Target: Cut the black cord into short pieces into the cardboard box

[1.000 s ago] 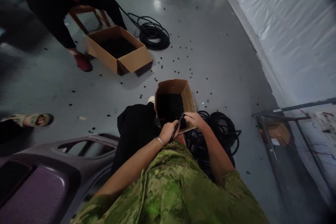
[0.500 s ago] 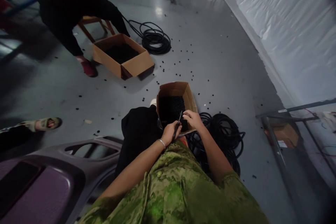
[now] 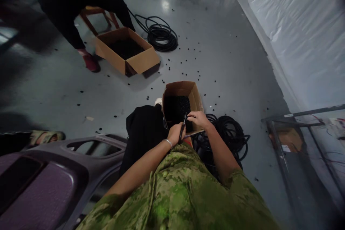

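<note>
While my left hand [image 3: 175, 132] grips scissors [image 3: 182, 129] over the near edge of the cardboard box [image 3: 196, 101], my right hand [image 3: 198, 119] hovers, fingers bent, near the blades; whether it pinches anything, I can't tell.

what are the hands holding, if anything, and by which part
The left hand holds scissors by the dark handles, blades forward. The right hand seems to pinch a small dark piece, too small to identify or say where it's held.
</note>
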Available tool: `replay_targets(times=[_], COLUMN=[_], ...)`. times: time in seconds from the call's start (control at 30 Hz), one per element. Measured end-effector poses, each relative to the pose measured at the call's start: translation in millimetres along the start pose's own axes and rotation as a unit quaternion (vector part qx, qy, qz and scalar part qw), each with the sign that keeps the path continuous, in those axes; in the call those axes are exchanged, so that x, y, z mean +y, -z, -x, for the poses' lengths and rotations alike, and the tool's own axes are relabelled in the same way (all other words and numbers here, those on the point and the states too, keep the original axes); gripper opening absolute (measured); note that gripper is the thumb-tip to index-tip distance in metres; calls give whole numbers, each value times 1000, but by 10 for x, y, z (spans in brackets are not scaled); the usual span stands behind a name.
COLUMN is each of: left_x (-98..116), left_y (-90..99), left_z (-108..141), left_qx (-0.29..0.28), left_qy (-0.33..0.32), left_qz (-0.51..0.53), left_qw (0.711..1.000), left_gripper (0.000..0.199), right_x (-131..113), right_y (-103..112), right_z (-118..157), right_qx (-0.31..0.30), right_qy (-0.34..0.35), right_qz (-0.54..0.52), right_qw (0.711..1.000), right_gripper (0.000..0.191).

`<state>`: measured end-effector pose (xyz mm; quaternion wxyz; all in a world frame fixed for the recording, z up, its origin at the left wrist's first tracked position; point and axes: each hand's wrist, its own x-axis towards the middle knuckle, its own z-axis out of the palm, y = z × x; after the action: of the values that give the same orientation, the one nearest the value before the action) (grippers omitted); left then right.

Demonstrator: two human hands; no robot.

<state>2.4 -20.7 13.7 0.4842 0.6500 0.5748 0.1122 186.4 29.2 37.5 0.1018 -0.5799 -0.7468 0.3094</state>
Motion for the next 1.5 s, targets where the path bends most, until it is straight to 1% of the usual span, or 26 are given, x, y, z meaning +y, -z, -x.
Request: replay_targets(times=[0.1,0.17,0.33,0.47,0.53,0.63,0.73,0.8,0.9,1.03,1.13,1.27,1.3,1.37,1.5], left_x=[-21,-31,-6,29,36,37,40,46,58,75,80,74,73,75,84], left_y=[-23,-29,-1,37,42,29,16,15,21,23,25,55,68,96,133], left_z=[-37,-56,-71,-52,-39,-29,-32,-40,-57,-91,-121,-118,-105,-75,-42], left_qx=[15,18,15,-1,-12,-14,-13,-14,-14,6,-3,-16,-15,-29,-53], left_qy=[-32,-41,-24,-16,-12,11,22,22,32,39,54,58,46,40,45], left_qz=[-27,-29,-20,-19,-12,-3,13,28,39,51,71,35,21,2,-19], left_qw=[999,999,999,1000,1000,1000,1000,999,999,998,996,998,999,999,997], left_gripper=[24,25,22,21,20,22,22,23,26,26,28,24,23,22,25], right_x=[-25,-46,-82,-79,-69,-51,-35,-30,-36,-55,-41,-7,-4,0,36], right_y=[-3,-23,-114,-134,-110,-63,-53,-75,-127,-201,-276,-360,-365,-348,-246], right_z=[-14,-22,-32,-23,-20,-24,-39,-53,-77,-98,-98,-50,-31,0,-1], right_qx=[18,25,44,37,10,-37,-58,-54,-32,-5,12,24,26,18,-30], right_qy=[-23,-43,-74,-55,-33,0,18,14,-7,-24,-46,-57,-52,-40,-14], right_qz=[21,36,67,67,69,73,77,84,90,93,93,73,64,54,42], right_qw=[999,998,994,996,997,997,995,995,995,995,995,995,996,998,999], right_gripper=[17,17,20,22,22,22,22,22,22,23,24,25,26,26,23])
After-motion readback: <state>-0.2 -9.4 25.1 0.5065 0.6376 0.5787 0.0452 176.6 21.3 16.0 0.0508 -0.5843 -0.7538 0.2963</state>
